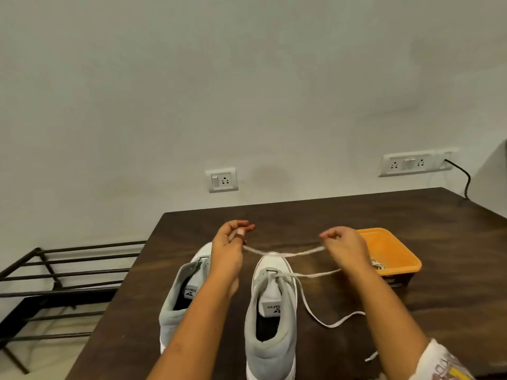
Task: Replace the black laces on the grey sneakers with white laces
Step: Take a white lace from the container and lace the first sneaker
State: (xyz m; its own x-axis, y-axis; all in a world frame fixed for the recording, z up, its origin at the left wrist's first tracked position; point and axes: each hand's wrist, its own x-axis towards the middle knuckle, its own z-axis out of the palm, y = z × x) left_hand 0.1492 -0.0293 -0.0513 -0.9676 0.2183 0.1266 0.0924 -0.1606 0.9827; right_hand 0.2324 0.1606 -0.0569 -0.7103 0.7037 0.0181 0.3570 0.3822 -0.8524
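Note:
Two grey sneakers stand side by side on the dark wooden table (411, 215), toes away from me. The right sneaker (270, 322) has a white lace (315, 275) threaded through its front eyelets, beside a short black bit near the toe. My left hand (229, 242) and my right hand (344, 245) each pinch a stretch of this lace, pulled taut between them above the toe. One loose end trails right across the table. The left sneaker (178, 303) has no lace visible; my left forearm covers part of it.
An orange tub (392, 250) sits right of my right hand with a bit of white lace inside. A black metal rack (55, 275) stands left of the table. Wall sockets and a black cable are behind the table.

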